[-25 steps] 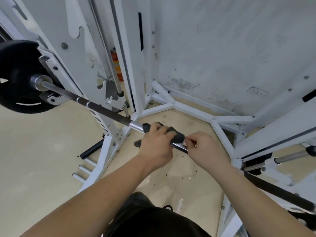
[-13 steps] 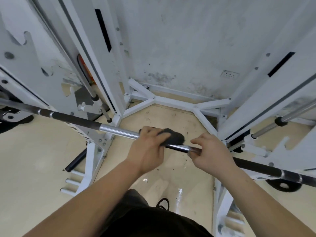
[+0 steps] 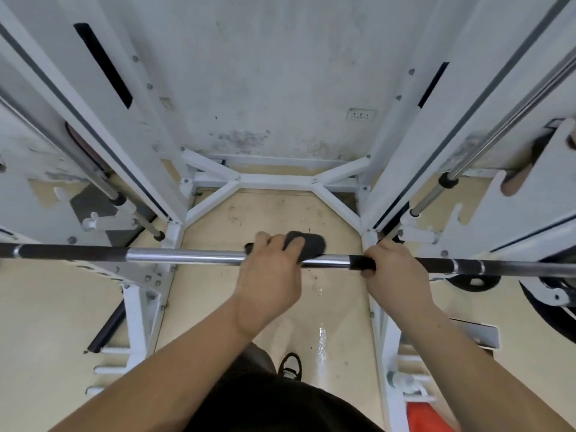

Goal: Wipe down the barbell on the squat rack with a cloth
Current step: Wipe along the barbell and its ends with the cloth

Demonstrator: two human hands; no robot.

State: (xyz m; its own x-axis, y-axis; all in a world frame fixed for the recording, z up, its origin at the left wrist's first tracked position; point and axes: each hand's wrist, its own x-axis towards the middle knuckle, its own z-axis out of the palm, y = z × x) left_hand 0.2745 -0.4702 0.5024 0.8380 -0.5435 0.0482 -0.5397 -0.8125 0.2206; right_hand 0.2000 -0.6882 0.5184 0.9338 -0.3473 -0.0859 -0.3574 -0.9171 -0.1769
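Two hands on long steel barbell (image 3: 187, 256) | left hand (image 3: 270, 275) clenches dark grey cloth (image 3: 307, 244) mid-shaft — I judge ends unwiped | right hand (image 3: 393, 269) grips bar

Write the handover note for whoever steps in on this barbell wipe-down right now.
Left hand: closed on the dark cloth, pressing it around the barbell at the smooth chrome middle.
Right hand: gripping the bare bar just right of the cloth, on the dark knurled section.
The bar sits across the white squat rack.
Done: cannot tell how much has been wiped.
Left: likely both knurled stretches and the outer ends; work outward from centre.
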